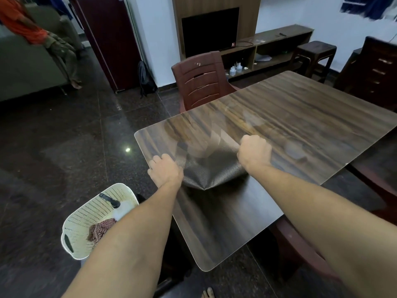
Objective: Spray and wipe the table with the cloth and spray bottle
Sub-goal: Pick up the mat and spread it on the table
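Observation:
A dark grey woven cloth [211,171] hangs stretched between my two hands just above the wood-grain table [300,117]. My left hand [165,172] grips its left edge near the table's left side. My right hand [254,150] is a fist round its right edge, further over the tabletop. The cloth sags in the middle and its lower fold touches the table. A white spray bottle with a black trigger head [117,206] lies in a cream perforated basket [86,220] on the floor to my left, partly hidden by my left forearm.
A red checked cloth [101,230] lies in the basket too. A maroon plastic chair [199,82] stands at the table's far left side, with another at the right edge. A TV unit, stool and dark cabinet line the back. A person sits on a sofa far left.

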